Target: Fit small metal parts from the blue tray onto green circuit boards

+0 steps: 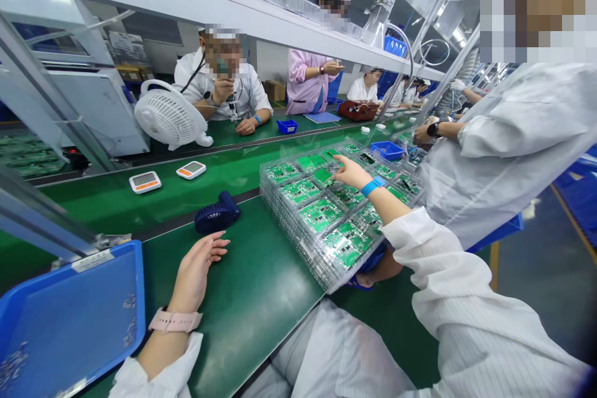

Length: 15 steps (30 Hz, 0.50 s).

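Observation:
My right hand [352, 173] reaches over a stack of clear plastic trays [298, 245], thumb and index finger apart, fingertips at the green circuit boards [323, 175] in the top tray. I see no board lifted clear of its compartment. Populated boards [321, 214] fill the nearer compartments. My left hand [198, 267] hovers over or rests on the green worktop [252, 280], fingers stretched out and holding nothing. Just beyond it lies a small dark blue handheld fan [217, 214].
At the left, a blue tray [69, 311] holds small loose parts. Two white timers [145, 181] lie on the green belt [93, 202]. A white fan [170, 115] and seated co-workers are across the line. Another person's white sleeve [513, 124] is close at the right.

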Each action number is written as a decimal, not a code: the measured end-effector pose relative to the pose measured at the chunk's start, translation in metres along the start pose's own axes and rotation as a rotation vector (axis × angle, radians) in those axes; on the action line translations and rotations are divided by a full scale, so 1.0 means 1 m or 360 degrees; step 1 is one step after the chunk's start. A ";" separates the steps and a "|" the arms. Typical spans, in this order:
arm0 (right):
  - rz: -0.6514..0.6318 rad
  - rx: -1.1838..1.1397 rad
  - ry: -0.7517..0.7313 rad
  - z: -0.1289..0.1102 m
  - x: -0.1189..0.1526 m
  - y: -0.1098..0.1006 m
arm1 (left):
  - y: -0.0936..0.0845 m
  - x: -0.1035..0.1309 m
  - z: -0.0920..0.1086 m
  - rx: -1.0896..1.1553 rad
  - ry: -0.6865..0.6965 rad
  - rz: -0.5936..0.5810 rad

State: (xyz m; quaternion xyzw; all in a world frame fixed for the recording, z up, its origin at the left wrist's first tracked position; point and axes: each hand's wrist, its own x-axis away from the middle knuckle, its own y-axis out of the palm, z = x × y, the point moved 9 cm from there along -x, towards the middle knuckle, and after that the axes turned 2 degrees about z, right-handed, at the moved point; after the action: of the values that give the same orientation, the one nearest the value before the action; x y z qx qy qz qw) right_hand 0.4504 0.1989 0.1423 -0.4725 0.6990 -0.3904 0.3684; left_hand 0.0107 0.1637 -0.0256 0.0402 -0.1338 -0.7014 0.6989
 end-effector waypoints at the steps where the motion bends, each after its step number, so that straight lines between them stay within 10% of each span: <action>1: -0.0010 -0.0082 0.0040 0.002 -0.001 0.000 | 0.000 0.000 0.000 -0.0004 -0.0001 0.0000; 15: 0.0287 -0.1013 0.0040 -0.017 0.029 -0.051 | 0.001 0.000 0.003 -0.0039 0.0053 -0.0011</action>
State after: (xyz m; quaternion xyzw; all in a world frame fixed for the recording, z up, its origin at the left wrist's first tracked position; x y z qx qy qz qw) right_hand 0.4462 0.1624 0.1909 -0.4952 0.8294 -0.1239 0.2267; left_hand 0.0109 0.1637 -0.0220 0.0437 -0.1136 -0.7046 0.6991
